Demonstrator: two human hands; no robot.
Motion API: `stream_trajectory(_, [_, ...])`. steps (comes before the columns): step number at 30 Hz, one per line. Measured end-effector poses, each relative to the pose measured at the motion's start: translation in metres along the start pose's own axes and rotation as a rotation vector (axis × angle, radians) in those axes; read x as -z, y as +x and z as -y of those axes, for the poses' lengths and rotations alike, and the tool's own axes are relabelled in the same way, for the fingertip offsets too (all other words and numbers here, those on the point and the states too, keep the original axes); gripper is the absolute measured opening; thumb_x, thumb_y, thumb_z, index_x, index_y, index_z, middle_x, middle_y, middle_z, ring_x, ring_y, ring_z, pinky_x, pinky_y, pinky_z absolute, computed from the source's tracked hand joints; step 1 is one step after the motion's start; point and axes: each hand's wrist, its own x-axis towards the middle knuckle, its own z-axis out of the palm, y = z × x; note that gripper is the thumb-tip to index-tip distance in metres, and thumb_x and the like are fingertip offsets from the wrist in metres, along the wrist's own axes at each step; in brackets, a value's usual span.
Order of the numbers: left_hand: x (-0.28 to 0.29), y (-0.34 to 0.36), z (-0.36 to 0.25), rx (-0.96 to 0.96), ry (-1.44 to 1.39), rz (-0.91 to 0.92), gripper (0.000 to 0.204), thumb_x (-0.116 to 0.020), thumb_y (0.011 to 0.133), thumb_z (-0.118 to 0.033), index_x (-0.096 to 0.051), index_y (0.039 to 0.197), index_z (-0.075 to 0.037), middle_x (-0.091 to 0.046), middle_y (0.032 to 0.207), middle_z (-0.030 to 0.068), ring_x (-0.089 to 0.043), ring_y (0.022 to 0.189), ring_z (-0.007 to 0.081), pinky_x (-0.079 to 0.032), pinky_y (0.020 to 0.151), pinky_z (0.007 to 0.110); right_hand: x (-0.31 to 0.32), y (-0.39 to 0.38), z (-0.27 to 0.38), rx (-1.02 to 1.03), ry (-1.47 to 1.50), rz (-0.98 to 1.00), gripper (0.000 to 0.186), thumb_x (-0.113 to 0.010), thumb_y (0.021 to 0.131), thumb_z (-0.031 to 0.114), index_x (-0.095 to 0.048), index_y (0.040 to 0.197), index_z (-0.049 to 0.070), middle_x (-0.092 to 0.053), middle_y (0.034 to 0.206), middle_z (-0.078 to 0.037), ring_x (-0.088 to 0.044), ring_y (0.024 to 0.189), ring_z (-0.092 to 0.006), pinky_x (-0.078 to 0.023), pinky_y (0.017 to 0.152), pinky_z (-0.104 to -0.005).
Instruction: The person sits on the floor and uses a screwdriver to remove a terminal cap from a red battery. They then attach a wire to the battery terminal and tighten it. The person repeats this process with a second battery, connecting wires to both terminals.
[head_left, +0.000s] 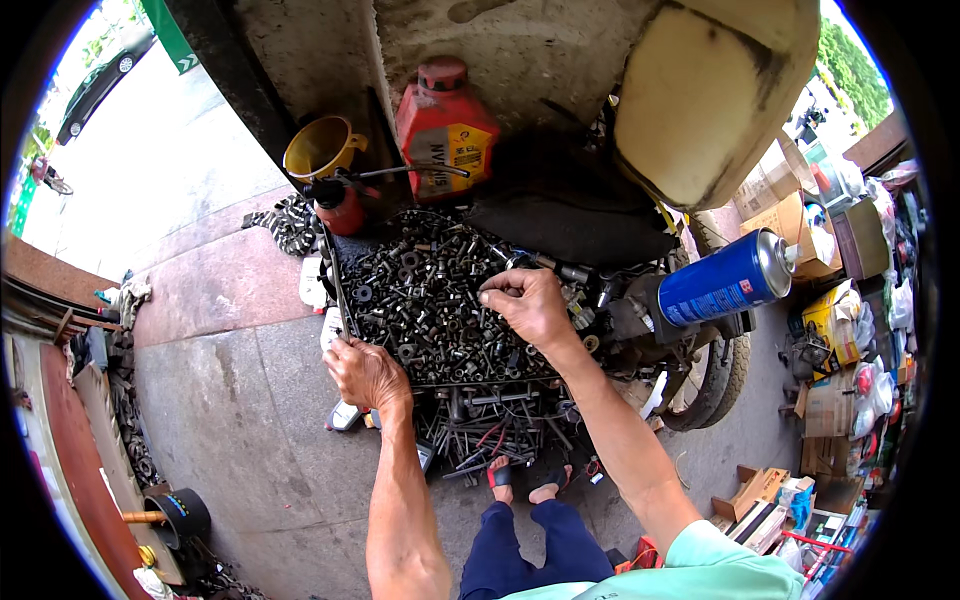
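Note:
A shallow tray (455, 384) is heaped with dark bolts, nuts and washers (425, 300). My right hand (532, 306) is over the right part of the heap, thumb and fingers pinched together; whatever is between them is too small to make out. At the tray's near left corner, my left hand (368, 374) has its fingers curled together by the rim. What those fingers hold, if anything, cannot be made out. Below the tray's near edge lies a pile of hand tools and metal rods (490, 430).
Behind the tray stand a red oil jug (445, 130), a yellow funnel (322, 148) and a red oil can (340, 208) with a long spout. A blue spray can (722, 280) is at the right, above a motorcycle wheel (722, 385). Cardboard boxes (790, 230) crowd the right side.

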Motion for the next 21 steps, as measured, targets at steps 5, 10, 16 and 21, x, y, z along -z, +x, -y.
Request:
stream_trajectory(5, [0.002,0.000,-0.001,-0.002,0.002,-0.003,0.021,-0.044,0.093,-0.025,-0.054,0.093,-0.007,-0.056,0.094,0.0133,-0.059,0.084,0.0343,-0.047,0.067,0.046,0.017,-0.014,-0.001,-0.441,1.103,0.431,0.015,-0.059,0.087,0.005,-0.065,0.101,0.004,-0.047,0.058,0.008,-0.028,0.041,-0.0006,-0.021,0.035,-0.0172])
stream_trajectory(10, [0.005,0.000,-0.003,0.003,-0.015,0.012,0.021,-0.044,0.093,-0.026,-0.054,0.093,-0.007,-0.056,0.094,0.0134,-0.059,0.086,0.0342,-0.047,0.067,0.047,0.007,-0.028,-0.003,-0.473,1.337,0.535,0.018,-0.058,0.088,0.006,-0.065,0.104,0.004,-0.046,0.057,0.006,-0.027,0.042,-0.0022,-0.021,0.035,-0.0178])
stream_trajectory(16, [0.006,-0.001,-0.004,-0.018,0.021,-0.007,0.016,-0.049,0.090,-0.021,-0.051,0.090,-0.005,-0.053,0.091,0.0127,-0.059,0.086,0.0327,-0.049,0.064,0.045,-0.002,-0.033,0.005,-0.427,1.152,0.462,0.015,-0.060,0.086,0.005,-0.065,0.100,0.001,-0.051,0.059,0.006,-0.029,0.041,-0.0004,-0.022,0.035,-0.0171])
stream_trajectory(21, [0.006,-0.001,-0.004,-0.024,-0.012,-0.012,0.016,-0.050,0.089,-0.020,-0.051,0.090,-0.004,-0.054,0.088,0.0134,-0.058,0.085,0.0328,-0.048,0.064,0.045,-0.016,-0.032,0.012,-0.360,0.671,0.254,0.011,-0.067,0.079,0.009,-0.067,0.089,0.002,-0.057,0.063,0.005,-0.036,0.042,0.0023,-0.021,0.034,-0.0170])
